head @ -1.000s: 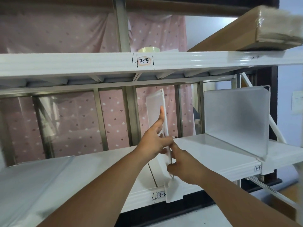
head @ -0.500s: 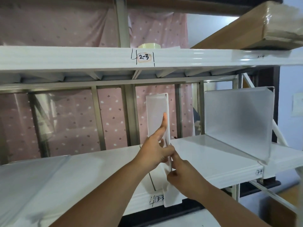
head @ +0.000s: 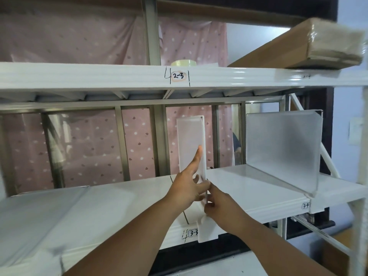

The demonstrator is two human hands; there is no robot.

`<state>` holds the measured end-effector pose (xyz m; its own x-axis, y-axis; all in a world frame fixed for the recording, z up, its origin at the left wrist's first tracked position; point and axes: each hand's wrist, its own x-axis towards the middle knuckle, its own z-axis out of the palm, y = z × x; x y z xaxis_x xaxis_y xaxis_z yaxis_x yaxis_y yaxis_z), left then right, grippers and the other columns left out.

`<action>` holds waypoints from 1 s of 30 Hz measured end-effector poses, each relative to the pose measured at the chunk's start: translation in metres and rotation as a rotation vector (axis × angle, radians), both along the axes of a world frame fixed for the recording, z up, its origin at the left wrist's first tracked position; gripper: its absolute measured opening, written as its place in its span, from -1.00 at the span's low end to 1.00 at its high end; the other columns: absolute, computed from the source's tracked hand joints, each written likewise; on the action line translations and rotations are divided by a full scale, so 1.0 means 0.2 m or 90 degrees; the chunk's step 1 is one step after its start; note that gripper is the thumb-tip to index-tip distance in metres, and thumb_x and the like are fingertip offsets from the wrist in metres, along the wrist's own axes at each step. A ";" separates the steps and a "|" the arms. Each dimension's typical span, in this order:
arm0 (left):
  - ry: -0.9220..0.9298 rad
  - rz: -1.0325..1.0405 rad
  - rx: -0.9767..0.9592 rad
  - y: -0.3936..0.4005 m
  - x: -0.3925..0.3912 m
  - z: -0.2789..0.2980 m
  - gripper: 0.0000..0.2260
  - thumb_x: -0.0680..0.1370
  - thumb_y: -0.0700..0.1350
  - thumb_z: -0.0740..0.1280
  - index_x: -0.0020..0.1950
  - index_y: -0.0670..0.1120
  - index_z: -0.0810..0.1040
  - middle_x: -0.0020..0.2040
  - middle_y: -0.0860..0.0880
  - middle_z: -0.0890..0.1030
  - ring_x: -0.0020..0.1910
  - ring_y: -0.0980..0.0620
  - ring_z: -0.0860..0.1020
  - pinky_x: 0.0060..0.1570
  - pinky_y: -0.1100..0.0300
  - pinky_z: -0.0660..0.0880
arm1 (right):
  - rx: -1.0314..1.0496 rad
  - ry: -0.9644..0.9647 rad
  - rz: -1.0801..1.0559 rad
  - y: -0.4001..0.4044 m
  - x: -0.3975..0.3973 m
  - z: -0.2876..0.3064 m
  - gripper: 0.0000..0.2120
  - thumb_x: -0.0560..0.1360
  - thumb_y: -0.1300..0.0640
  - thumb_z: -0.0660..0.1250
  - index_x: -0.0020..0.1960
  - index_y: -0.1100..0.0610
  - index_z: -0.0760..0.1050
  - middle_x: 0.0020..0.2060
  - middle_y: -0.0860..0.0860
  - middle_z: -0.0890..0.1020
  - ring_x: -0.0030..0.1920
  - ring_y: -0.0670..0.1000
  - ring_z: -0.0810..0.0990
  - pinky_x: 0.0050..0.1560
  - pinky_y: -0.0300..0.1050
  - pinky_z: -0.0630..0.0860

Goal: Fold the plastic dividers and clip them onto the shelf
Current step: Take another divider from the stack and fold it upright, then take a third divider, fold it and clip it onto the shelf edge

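The frosted plastic divider [head: 191, 144] stands upright on the white shelf [head: 249, 186], seen nearly edge-on, with its front tab [head: 207, 231] folded down over the shelf's front lip, right beside the "3-3" label [head: 193, 233]. My left hand [head: 186, 191] lies flat against the divider's left face, index finger stretched up along the panel and thumb reaching to its front edge, so this grip is spread open and pressing rather than clenched. My right hand [head: 221, 204] meets it from the other side, fingertips pinched on the divider's lower front edge just above the tab; that grip is clenched on the divider. The two hands touch each other at the panel's edge.

To the right of my right hand, well apart, a second divider [head: 282, 148] already stands upright on the same shelf, its base at the shelf's front corner. Far to the left of my left hand a flat plastic sheet [head: 35, 214] lies on the shelf. Above my hands runs the upper shelf [head: 99, 76] with a "2-3" label [head: 178, 76], a tape roll [head: 183, 63] on it, and a wrapped cardboard box [head: 310, 46] up to the right. A pink dotted curtain [head: 95, 144] hangs behind the rack.
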<state>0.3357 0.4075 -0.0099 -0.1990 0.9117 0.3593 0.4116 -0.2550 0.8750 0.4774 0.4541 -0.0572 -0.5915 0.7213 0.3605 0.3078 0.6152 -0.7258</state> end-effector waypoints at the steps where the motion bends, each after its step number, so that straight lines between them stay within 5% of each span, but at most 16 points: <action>1: 0.026 0.009 -0.013 -0.01 -0.01 0.00 -0.04 0.57 -0.21 0.49 0.45 0.73 0.05 0.51 0.29 0.35 0.38 -0.10 0.56 -0.11 0.10 0.72 | -0.009 -0.006 -0.003 -0.01 0.01 0.02 -0.31 0.54 0.27 0.22 0.58 -0.15 0.14 0.12 -0.06 0.65 -0.05 -0.22 0.61 -0.09 -0.27 0.54; 3: 0.122 0.039 -0.021 -0.05 -0.05 0.00 -0.07 0.55 -0.15 0.49 0.50 0.67 0.03 0.50 0.35 0.37 0.34 -0.01 0.53 -0.05 0.11 0.69 | -0.006 -0.019 -0.026 -0.03 0.04 0.07 -0.28 0.59 0.16 0.30 0.63 -0.11 0.03 0.45 -0.02 0.48 0.37 -0.04 0.51 0.31 -0.12 0.48; 5: 0.219 0.083 -0.018 -0.09 -0.12 0.00 -0.11 0.55 -0.09 0.49 0.63 0.48 0.04 0.67 0.19 0.28 0.56 0.00 0.39 0.21 0.18 0.55 | 0.013 -0.024 -0.069 -0.05 0.07 0.14 -0.23 0.58 0.01 0.35 0.64 -0.09 -0.02 0.55 -0.03 0.33 0.51 0.04 0.34 0.47 -0.01 0.33; 11: 0.368 0.173 -0.093 -0.23 -0.36 0.17 -0.18 0.59 0.02 0.46 0.74 0.23 0.06 0.77 -0.04 0.03 0.71 -0.17 0.06 0.59 -0.06 0.25 | 0.201 -0.024 -0.168 -0.15 0.07 0.38 -0.13 0.55 -0.07 0.39 0.63 -0.09 -0.13 0.60 -0.07 0.20 0.48 0.08 0.39 0.38 0.00 0.40; 16: 0.455 0.226 -0.162 -0.36 -0.51 0.33 -0.19 0.61 0.01 0.41 0.75 0.15 0.02 0.76 -0.16 -0.02 0.70 -0.37 -0.10 0.64 -0.24 0.02 | 0.484 -0.149 -0.280 -0.27 -0.03 0.57 -0.12 0.56 -0.18 0.26 0.61 -0.02 -0.27 0.64 0.04 -0.17 0.61 0.18 -0.20 0.58 0.23 -0.05; 19: 0.481 0.246 -0.171 -0.45 -0.62 0.38 -0.19 0.61 0.02 0.40 0.75 0.12 0.02 0.76 -0.19 0.00 0.70 -0.35 -0.13 0.65 -0.25 -0.07 | 0.582 -0.224 -0.284 -0.34 -0.15 0.64 -0.16 0.57 -0.23 0.17 0.62 -0.01 -0.27 0.63 0.05 -0.25 0.58 0.19 -0.34 0.57 0.24 -0.19; 30: 0.444 0.385 -0.307 -1.06 -1.26 0.32 -0.23 0.65 0.04 0.34 0.76 0.07 -0.01 0.75 -0.22 0.06 0.72 -0.29 -0.03 0.67 -0.23 -0.01 | 0.427 -0.291 -0.039 -0.56 -0.94 0.51 -0.15 0.54 -0.25 0.24 0.64 -0.05 -0.16 0.65 -0.03 -0.11 0.62 0.15 -0.16 0.58 0.25 -0.09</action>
